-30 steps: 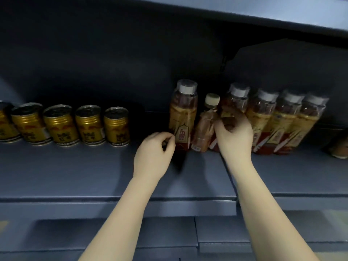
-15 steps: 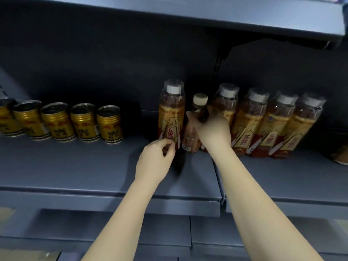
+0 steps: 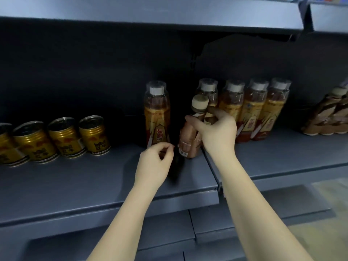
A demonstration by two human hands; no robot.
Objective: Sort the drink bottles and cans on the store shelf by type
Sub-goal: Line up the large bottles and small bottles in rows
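The right hand [image 3: 216, 136] is clamped around the middle of a small brown bottle [image 3: 190, 140] with a cream cap, thumb on its near side and fingers wrapped behind. This bottle is shorter and differently labelled from its neighbours, so it looks like the odd one out, and the grip at mid-body suits lifting it clear of the row without knocking the others. It tilts slightly to the right, and its base seems to be at or just above the shelf [image 3: 105, 181]; the dim light makes it hard to say whether it is touching.

To its left a tall amber bottle [image 3: 157, 117] stands alone and upright, apart from four matching amber bottles [image 3: 252, 112] lined up behind and to the right of the right hand. The small bottle sits in the gap between them, which is probably why the tall one is stranded from its group.

The left hand [image 3: 154, 162] hovers just in front of the lone tall bottle's base, fingers curled with thumb and forefinger nearly together, holding nothing visible; it seems poised to take that bottle next.

Gold cans [image 3: 62, 138] are grouped at the far left, and more brown bottles [image 3: 327, 113] sit at the far right, likely where the small one belongs.
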